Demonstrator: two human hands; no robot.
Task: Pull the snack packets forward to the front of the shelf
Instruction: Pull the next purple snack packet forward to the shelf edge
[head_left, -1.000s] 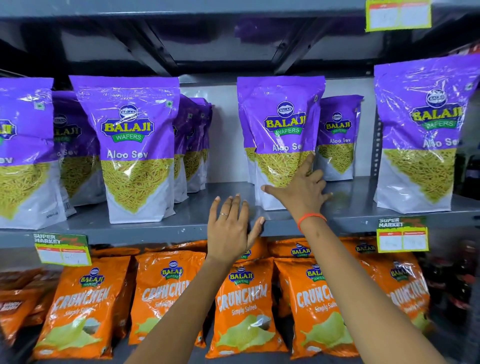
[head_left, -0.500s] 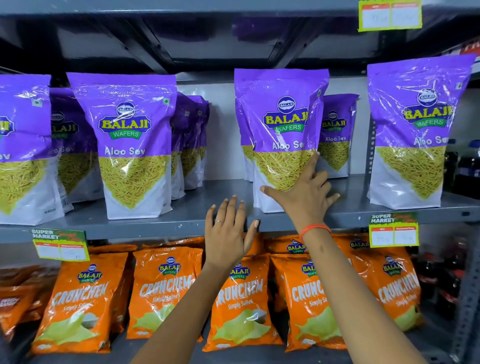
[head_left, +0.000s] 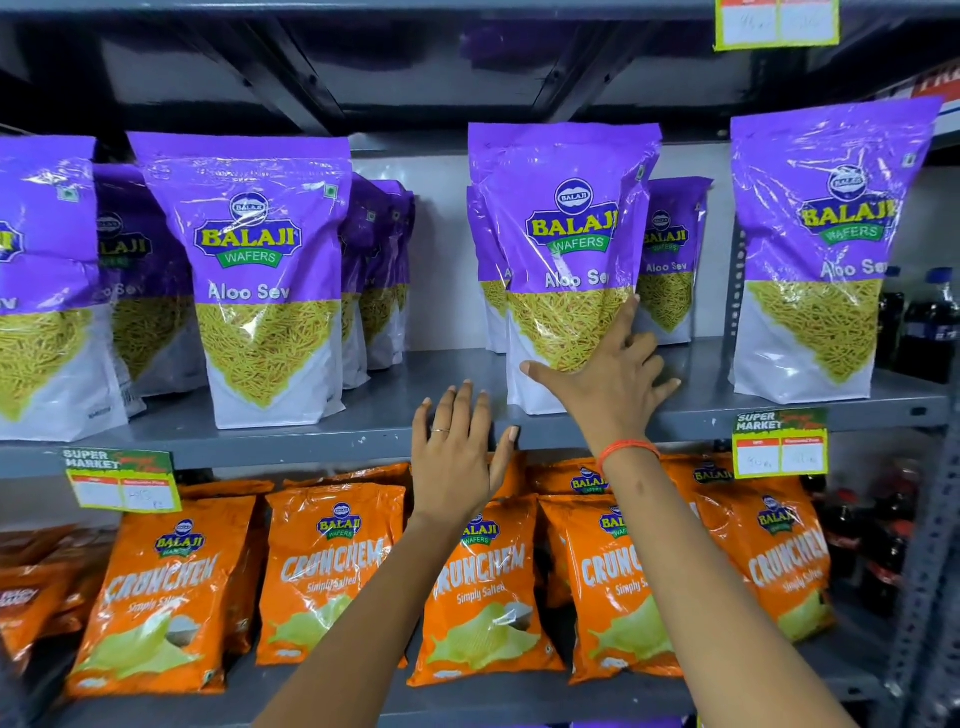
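Observation:
Purple Aloo Sev snack packets stand on a grey metal shelf (head_left: 389, 415). My right hand (head_left: 608, 387) grips the lower right of the middle packet (head_left: 566, 249): thumb across its front, fingers round its right edge. That packet stands near the shelf's front and leans slightly. More packets sit behind it, one (head_left: 670, 260) further back to its right. My left hand (head_left: 454, 457) is open with fingers apart at the shelf's front lip, holding nothing. Other front packets stand at the left (head_left: 265, 270) and right (head_left: 826, 244).
Orange Crunchem packets (head_left: 332, 566) fill the shelf below. Price tags (head_left: 122, 478) (head_left: 779, 441) hang on the shelf lip. Dark bottles (head_left: 930, 327) stand at the far right behind a perforated upright. A row of purple packets (head_left: 379, 270) recedes toward the back wall.
The middle packet has tilted slightly under my right hand. My left hand stays open at the shelf's edge. The view has drifted a little.

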